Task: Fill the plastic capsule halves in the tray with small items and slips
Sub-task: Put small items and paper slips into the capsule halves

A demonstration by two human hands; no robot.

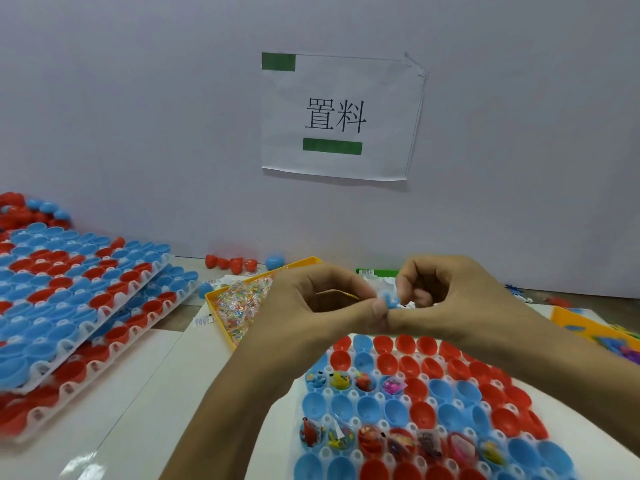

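Capsule halves (433,393), red and blue, seated open side up in a white tray (277,427) at the near right of the worktop (138,393).

Progress, as judged: early. Four cups in one row and about seven in a row nearer the front hold small toys or packets; the far rows, the row between and the nearest row look empty, so most of the tray is left.

Left hand (311,299): raised above the tray's far edge, fingers curled, thumb and forefinger pinching a small blue item (389,301).

Right hand (446,289): level with the left, thumb tips touching, fingers curled, pinching the same blue item from the other side. What the item is cannot be made out.

Yellow bin (221,327): just beyond the tray's far left corner, holding small clear packets (242,299).

Second yellow bin (571,320): at the right edge, contents blurred.

Stacked trays (69,306) of more halves: along the left edge, tilted and overlapping.

Loose halves (232,262): at the far edge against the wall.

Paper sign (339,116): taped to the wall.

Room to move: bare worktop lies between the stacked trays and the working tray; bins crowd the far side, and both forearms cross the tray's near rows.
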